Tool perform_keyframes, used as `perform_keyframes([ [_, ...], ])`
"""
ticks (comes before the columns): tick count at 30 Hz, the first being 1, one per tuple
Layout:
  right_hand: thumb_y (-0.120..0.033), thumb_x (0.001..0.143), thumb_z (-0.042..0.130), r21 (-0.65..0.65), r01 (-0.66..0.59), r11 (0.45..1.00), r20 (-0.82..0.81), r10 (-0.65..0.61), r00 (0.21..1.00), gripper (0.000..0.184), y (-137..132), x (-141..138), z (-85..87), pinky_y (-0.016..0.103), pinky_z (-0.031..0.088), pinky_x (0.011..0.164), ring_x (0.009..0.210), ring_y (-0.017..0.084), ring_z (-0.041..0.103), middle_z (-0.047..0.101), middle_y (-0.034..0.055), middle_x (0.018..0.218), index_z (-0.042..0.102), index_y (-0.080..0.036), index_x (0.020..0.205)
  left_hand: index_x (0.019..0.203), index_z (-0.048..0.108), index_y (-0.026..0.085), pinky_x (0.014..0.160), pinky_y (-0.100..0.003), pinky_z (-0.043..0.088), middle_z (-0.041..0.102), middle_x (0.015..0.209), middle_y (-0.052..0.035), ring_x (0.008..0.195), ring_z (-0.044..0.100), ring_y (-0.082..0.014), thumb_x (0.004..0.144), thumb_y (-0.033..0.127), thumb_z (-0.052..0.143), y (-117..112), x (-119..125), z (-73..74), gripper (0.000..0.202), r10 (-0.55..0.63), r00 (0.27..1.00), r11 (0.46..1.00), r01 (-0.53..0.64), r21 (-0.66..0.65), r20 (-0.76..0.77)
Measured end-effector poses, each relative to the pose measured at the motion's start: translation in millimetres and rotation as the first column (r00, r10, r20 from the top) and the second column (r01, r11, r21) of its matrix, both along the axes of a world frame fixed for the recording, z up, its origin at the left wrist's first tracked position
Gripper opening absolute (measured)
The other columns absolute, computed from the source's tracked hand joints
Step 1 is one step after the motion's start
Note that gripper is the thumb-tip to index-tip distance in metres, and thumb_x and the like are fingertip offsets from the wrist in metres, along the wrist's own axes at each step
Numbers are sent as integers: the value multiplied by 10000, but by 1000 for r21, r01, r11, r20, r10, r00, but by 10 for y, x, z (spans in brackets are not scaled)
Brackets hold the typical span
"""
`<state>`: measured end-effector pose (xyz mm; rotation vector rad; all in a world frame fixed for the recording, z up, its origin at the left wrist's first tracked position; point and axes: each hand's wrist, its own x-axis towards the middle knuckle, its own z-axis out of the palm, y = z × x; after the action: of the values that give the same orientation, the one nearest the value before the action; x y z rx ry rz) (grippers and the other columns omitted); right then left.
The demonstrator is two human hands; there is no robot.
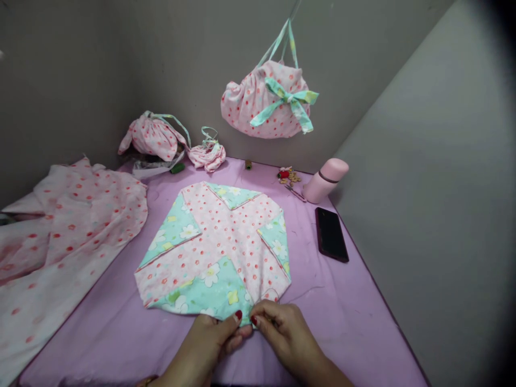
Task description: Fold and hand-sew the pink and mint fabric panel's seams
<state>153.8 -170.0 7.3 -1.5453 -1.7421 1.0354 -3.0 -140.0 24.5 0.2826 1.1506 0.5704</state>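
A piece of pink dotted cloth [226,236] lies flat on the table, with mint-green floral flaps [217,282] folded in at its sides. At the near edge, my left hand [213,336] is closed on the green fabric, thumb on top and fingers beneath. Beside it, my right hand [284,330] pinches at the same edge, thumb and forefinger together. A thin dark thread [304,294] loops up by the right fingers and trails off to the right. Whatever is between those fingertips is too small to make out.
A purple cloth [322,317] covers the table. More pink dotted fabric [92,215] lies left. Gathered pouches [155,137] sit at the back; another pouch [266,102] hangs above. A phone [331,235], pink bottle [325,181], thread snips [296,193] and red thread spool [283,174] stand or lie right.
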Motion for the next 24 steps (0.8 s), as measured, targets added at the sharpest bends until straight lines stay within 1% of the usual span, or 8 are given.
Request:
perform_keyframes([
  [3,-246,848,473,-29,4,1000,-79,-6,997,205,14,13,-26,208,423,563,601,124,569,643,14,667,639,-158,766,778,639,86,695,-232,547,724,719,-79,722,689,-178,704,145,701,1,-1,-11,113,-3,1000,1000,3,-2,0],
  [6,-258,851,481,-40,11,999,-126,-16,992,207,8,16,-40,215,430,575,624,130,570,641,18,677,642,-157,770,750,638,99,695,-228,543,726,720,-69,718,689,-176,687,155,718,-2,-1,-15,116,3,1000,1000,-3,2,7],
  [9,-272,854,481,-43,21,999,-160,-28,987,212,-8,5,-51,222,433,586,638,137,571,638,21,684,640,-158,772,714,641,98,707,-231,537,735,753,-95,739,690,-189,662,192,742,-8,-4,-17,147,-14,1000,999,13,32,17],
  [13,-296,858,474,-35,47,998,-185,-52,981,233,-20,-22,-67,223,433,590,642,142,572,632,24,680,635,-157,764,739,666,77,727,-239,530,740,790,-129,778,687,-208,648,233,752,-4,-6,-15,201,-44,999,997,43,63,25],
  [17,-291,864,459,-7,59,998,-183,-59,981,230,-29,-35,-70,217,427,588,631,137,574,634,21,683,626,-161,774,755,684,77,751,-266,528,742,789,-137,805,685,-232,608,258,773,19,0,25,250,-46,999,998,45,53,17],
  [20,-276,868,444,4,62,998,-167,-60,984,223,-38,-44,-75,210,424,596,642,135,579,635,22,694,615,-164,780,789,697,88,743,-321,537,742,753,-137,794,687,-264,559,294,799,56,11,94,324,-34,999,999,34,39,2],
  [22,-261,871,433,1,66,998,-128,-66,990,216,-45,-55,-85,203,418,594,641,131,581,632,21,695,604,-166,779,817,702,94,725,-351,544,740,726,-138,773,689,-277,547,319,802,92,24,146,366,-32,1000,999,32,33,-2],
  [24,-246,874,420,6,65,998,-64,-64,996,208,-55,-69,-95,195,405,578,620,125,578,625,17,684,589,-169,781,835,705,94,711,-358,547,739,714,-139,755,690,-278,547,341,798,123,38,185,390,-33,999,999,33,35,-7],
])
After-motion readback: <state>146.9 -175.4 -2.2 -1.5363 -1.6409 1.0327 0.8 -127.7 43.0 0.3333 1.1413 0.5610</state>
